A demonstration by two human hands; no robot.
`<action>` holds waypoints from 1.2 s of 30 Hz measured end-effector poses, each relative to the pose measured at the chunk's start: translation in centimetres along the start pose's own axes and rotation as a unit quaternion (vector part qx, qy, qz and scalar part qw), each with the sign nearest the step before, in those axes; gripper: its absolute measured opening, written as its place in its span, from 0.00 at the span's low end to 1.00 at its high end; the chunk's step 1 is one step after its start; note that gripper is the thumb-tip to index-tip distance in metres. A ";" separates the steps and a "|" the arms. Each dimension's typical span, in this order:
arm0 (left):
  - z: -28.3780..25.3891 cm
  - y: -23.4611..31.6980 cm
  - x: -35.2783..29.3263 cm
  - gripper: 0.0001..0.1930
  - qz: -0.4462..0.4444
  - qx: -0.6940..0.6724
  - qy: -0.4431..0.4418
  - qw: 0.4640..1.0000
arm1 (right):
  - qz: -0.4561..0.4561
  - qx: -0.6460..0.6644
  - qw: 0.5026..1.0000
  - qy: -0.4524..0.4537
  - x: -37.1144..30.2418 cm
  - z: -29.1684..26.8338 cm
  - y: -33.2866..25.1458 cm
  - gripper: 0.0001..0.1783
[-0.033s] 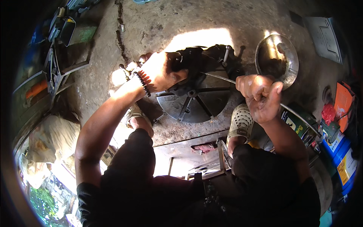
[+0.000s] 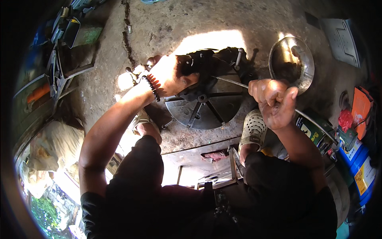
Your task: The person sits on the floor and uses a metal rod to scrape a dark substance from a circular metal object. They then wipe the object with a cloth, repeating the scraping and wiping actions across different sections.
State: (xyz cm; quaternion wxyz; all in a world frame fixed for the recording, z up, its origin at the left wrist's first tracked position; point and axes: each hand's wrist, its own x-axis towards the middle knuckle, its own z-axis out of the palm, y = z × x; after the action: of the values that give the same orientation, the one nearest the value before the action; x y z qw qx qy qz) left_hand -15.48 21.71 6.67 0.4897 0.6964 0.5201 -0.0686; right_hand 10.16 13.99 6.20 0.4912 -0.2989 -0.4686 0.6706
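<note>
On the floor before me lies a round, slotted metal rotary table (image 2: 217, 115), its far side deep in shadow. My left hand (image 2: 171, 75), a beaded bracelet at its wrist, reaches over the table's far left part. Its fingers curl around something dark there, too shaded to make out. My right hand (image 2: 274, 99) is closed around a long thin metal rod (image 2: 231, 82), thumb pointing up. One end of the rod reaches the dark area beside my left hand; the other slants down past my right wrist. A small metal lever (image 2: 238, 59) stands at the table's far right.
A round metal pan (image 2: 304, 81) stands to the right. Farther right are a grey metal case (image 2: 341, 42), an orange item (image 2: 361, 107) and blue containers (image 2: 360, 159). Metal frames (image 2: 79, 71) line the left. Between my feet a reddish rag (image 2: 215, 155) lies near a metal frame.
</note>
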 end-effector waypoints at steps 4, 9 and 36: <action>0.1 -1.2 0.6 0.23 0.031 -0.008 0.017 0.999 | -0.007 0.009 1.000 0.014 0.8 0.3 0.4 0.35; 0.0 -0.7 0.6 0.23 0.020 -0.044 -0.004 0.999 | 0.007 0.000 1.000 0.016 0.3 0.0 0.5 0.35; 2.1 -1.5 4.3 0.18 0.087 -0.076 0.066 0.991 | -0.182 -0.068 0.978 -0.075 1.8 -1.5 3.4 0.27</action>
State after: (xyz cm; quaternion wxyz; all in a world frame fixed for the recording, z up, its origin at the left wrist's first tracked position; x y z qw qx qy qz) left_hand -13.90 22.96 2.07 0.5094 0.7031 0.4925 0.0602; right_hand 9.58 15.95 2.56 0.5472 -0.1899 -0.5950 0.5571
